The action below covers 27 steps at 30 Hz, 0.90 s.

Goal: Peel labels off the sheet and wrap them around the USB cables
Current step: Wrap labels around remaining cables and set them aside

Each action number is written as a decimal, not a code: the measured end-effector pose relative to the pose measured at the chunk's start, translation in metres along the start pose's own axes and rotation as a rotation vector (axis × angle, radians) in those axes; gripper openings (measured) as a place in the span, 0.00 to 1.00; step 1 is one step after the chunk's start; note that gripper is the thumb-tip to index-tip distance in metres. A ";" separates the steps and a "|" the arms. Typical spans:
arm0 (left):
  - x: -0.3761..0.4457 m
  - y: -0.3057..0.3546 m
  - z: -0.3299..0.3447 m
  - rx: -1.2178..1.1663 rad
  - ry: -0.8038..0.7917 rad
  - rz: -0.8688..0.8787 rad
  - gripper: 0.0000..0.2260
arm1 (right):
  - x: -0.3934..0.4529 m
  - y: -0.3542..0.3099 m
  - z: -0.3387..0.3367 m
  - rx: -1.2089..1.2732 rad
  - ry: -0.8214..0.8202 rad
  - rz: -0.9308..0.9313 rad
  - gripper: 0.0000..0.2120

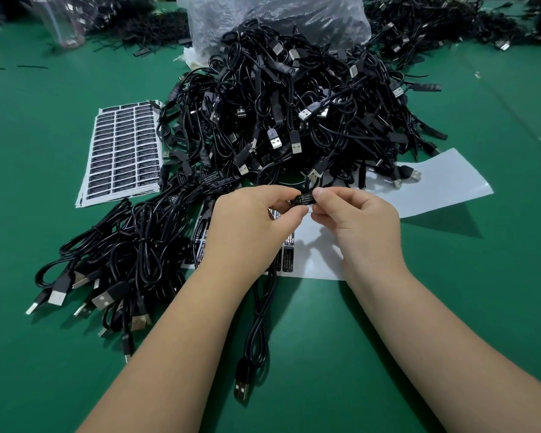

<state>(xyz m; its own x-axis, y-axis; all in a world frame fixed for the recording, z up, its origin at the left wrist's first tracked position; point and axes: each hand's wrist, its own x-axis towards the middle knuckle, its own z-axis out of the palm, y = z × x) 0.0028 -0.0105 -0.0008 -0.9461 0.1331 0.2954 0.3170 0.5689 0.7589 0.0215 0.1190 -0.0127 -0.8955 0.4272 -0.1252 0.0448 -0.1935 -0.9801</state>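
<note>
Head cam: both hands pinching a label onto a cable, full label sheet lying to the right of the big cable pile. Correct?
Not quite. In the head view the full label sheet lies to the left of the big cable pile, not the right; the mostly peeled sheet is on the right. The rest holds: left hand and right hand both pinch the label on a cable.

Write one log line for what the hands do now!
step: wrapping label on cable | left hand: pinches label | right hand: pinches label | sheet: under hands
</note>
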 end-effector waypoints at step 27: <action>0.006 -0.001 -0.002 -0.493 -0.126 -0.400 0.04 | -0.004 -0.002 0.001 -0.182 0.023 -0.169 0.03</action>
<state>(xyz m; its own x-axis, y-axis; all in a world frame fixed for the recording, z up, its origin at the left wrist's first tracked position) -0.0031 -0.0117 0.0011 -0.9886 0.0993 -0.1135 -0.0968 0.1592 0.9825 0.0248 0.1171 -0.0100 -0.8869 0.4602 0.0412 -0.0239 0.0434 -0.9988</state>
